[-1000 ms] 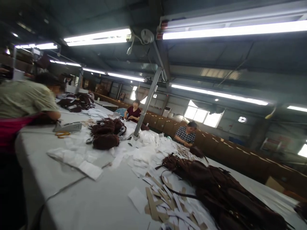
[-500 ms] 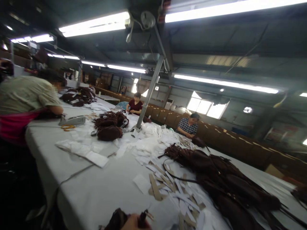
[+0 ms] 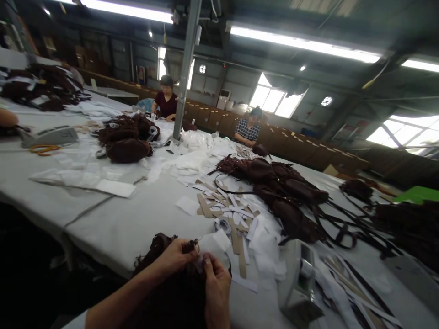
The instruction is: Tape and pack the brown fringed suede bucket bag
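At the bottom of the head view my left hand (image 3: 173,258) pinches a small metal ring on a dark brown bag (image 3: 161,292) that lies in my lap at the table's near edge. My right hand (image 3: 216,285) is closed beside it, its fingers pinching a white paper piece (image 3: 214,244) next to the ring. Just beyond my hands the white table (image 3: 130,228) holds a scatter of cardboard strips (image 3: 219,205) and white paper slips.
A pile of brown bags with long straps (image 3: 284,192) lies right of centre. More brown bags (image 3: 125,137) sit at the left near orange scissors (image 3: 43,148). A metal post (image 3: 183,73) rises from the table. Two people sit at the far side; a green sheet (image 3: 416,194) lies at the right.
The view has tilted down and swung right. Both my hands have come up into view at the bottom, closed on the bag's ring and the paper. The person at the left has slid almost out of sight.
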`<state>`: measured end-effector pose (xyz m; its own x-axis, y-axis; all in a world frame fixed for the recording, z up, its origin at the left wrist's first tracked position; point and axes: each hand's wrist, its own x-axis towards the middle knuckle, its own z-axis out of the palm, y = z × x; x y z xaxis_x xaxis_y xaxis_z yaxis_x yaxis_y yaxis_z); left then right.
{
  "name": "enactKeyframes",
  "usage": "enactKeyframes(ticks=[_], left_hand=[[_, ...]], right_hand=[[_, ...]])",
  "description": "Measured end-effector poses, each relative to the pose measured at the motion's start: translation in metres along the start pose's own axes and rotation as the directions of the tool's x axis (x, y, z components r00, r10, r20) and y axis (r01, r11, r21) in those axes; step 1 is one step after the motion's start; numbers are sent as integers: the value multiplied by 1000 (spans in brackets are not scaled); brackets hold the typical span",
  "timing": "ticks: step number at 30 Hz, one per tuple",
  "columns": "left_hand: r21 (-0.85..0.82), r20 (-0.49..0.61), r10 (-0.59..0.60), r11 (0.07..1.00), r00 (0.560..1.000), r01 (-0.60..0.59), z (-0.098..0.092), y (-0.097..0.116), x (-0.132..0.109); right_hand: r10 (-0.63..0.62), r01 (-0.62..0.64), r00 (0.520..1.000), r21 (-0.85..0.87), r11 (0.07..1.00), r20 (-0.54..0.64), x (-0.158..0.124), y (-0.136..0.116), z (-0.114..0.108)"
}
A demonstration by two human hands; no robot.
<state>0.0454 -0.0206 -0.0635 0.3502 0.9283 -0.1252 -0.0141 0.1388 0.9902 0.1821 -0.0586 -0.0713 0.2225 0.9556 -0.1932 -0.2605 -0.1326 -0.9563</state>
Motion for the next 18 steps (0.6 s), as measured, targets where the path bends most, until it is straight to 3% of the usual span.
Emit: enactKeyframes(ticks=[2,6,9,18], left_hand=[[22,15,41,999,999,-42,1,3,-1],[188,-94,98,979,991,-79,6,5,-5],[264,-108,146,958,983,-113,9,5,-8],[132,-3,70,989,998,-69,5,5,-6]], right_hand=[[16,-15,1000,-39,999,11,0,1,0],[118,-118,993,-26,993,-17,-2,6,1],[187,-187,982,11,982,-27,-4,8,0],[179,-181,983,99,978,30,-7,8,-3]])
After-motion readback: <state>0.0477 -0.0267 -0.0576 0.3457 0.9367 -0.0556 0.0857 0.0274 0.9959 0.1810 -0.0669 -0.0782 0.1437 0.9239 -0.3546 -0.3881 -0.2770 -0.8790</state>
